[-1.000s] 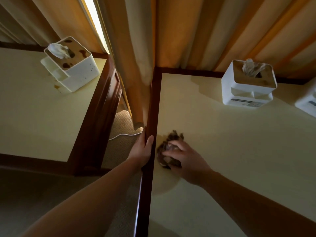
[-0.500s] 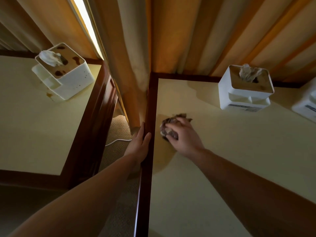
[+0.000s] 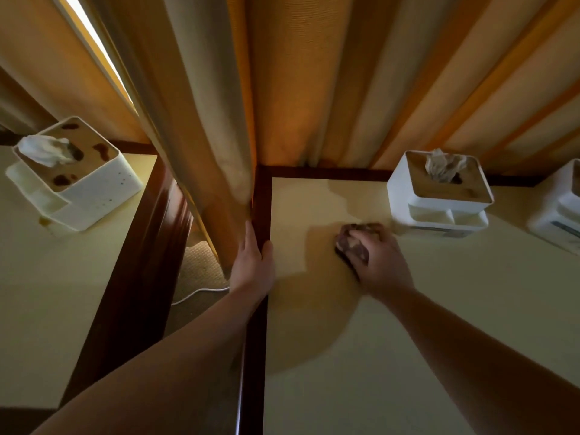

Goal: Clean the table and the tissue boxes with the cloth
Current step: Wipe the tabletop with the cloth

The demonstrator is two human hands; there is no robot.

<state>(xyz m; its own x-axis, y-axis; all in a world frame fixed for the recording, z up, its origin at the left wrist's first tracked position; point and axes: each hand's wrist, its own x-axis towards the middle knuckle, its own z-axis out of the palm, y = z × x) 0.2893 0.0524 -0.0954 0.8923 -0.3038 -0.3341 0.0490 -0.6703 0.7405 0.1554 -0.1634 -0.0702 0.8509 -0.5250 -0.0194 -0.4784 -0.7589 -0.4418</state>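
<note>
Looks like a hotel or guest room, or a furnished bedroom. Full-length gold curtains point(image 3: 282, 89) hang in heavy folds, daylight showing through a gap at upper left. Two cream surfaces point(image 3: 408, 356) with dark polished wood edging point(image 3: 255, 340) stand side by side. White tissue boxes point(image 3: 439, 196) sit on them. Woven carpet point(image 3: 201, 265) below, with a white cable point(image 3: 197, 293) trailing across it.

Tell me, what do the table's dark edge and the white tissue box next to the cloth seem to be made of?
Table edge: likely varnished dark wood, since it shows glossy reddish-brown highlights. Tissue box: probably smooth white plastic with moulded trays; its tan lid looks wooden, though that's uncertain.
</note>
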